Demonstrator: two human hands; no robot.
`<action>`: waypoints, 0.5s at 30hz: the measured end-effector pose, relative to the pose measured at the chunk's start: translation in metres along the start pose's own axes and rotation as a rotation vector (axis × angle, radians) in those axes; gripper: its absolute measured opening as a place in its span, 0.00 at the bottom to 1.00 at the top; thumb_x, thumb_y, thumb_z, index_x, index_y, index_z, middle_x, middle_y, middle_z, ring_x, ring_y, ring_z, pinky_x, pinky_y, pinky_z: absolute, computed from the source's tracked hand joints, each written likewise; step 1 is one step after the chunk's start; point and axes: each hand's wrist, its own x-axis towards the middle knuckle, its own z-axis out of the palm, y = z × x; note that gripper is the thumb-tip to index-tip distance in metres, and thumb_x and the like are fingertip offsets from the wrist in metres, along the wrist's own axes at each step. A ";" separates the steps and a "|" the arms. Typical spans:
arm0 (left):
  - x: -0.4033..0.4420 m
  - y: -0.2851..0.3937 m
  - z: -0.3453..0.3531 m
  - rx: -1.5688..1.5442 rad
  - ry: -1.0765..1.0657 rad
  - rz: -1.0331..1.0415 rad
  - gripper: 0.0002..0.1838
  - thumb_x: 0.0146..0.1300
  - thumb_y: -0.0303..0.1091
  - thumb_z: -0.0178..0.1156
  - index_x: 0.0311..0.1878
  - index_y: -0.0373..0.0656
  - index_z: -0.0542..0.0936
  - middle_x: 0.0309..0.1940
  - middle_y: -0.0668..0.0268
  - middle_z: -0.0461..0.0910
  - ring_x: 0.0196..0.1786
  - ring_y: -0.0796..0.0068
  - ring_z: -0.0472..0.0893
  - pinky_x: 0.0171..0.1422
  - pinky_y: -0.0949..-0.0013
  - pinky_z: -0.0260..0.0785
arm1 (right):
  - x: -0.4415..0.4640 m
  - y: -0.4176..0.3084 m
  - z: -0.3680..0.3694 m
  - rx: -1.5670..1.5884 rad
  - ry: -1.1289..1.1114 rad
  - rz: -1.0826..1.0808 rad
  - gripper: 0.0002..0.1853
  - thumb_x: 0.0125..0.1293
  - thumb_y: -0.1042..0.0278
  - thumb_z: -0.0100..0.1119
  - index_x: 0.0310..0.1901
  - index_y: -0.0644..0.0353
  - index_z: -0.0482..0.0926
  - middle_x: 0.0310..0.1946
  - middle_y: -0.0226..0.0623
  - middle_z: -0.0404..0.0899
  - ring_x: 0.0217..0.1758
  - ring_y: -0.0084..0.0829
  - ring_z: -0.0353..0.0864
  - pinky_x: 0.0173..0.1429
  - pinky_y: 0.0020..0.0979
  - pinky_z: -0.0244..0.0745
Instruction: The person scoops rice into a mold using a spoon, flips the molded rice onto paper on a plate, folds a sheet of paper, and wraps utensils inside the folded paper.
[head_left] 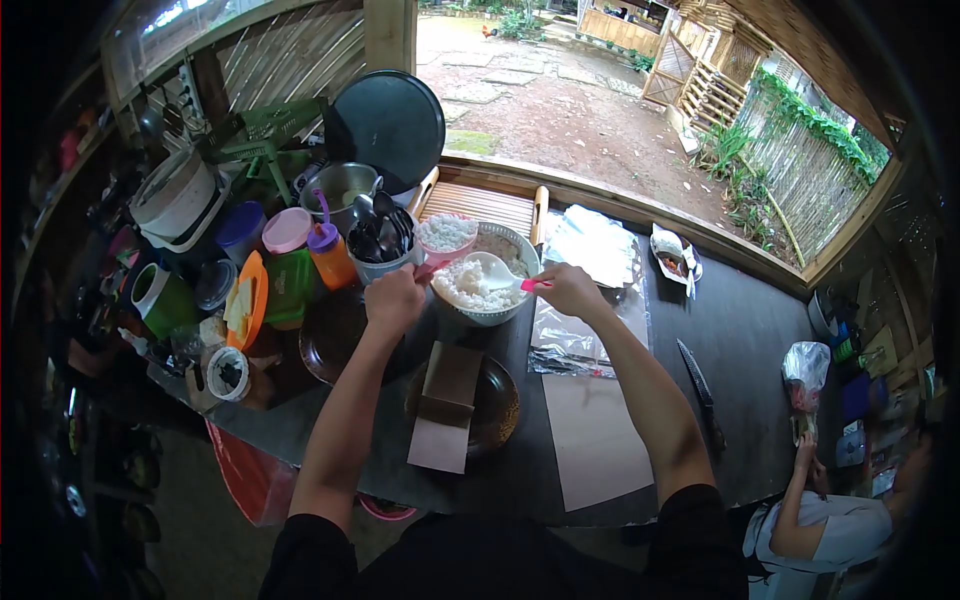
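Loose rice (466,292) could spill past the white basin (490,319), at your twelve o'clock, should the heaped pink cup (445,254) at its ten o'clock tip. Your left hand (396,298), fingers curled, apparently grips the cup's partly hidden handle; your right hand (567,292), at three o'clock, clasps the white rice paddle (492,268).

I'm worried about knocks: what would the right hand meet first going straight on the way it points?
Probably the right side of the pale rice bowl; the spoon in the right hand reaches over it. Depth is unclear, so the hand might clear the rim.
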 end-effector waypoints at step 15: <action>-0.005 0.008 -0.003 0.073 -0.041 0.039 0.18 0.72 0.51 0.57 0.44 0.45 0.84 0.36 0.53 0.87 0.42 0.48 0.87 0.47 0.47 0.78 | -0.020 -0.055 -0.044 -0.167 0.402 -0.112 0.19 0.69 0.59 0.56 0.60 0.48 0.82 0.34 0.45 0.88 0.38 0.48 0.89 0.48 0.49 0.83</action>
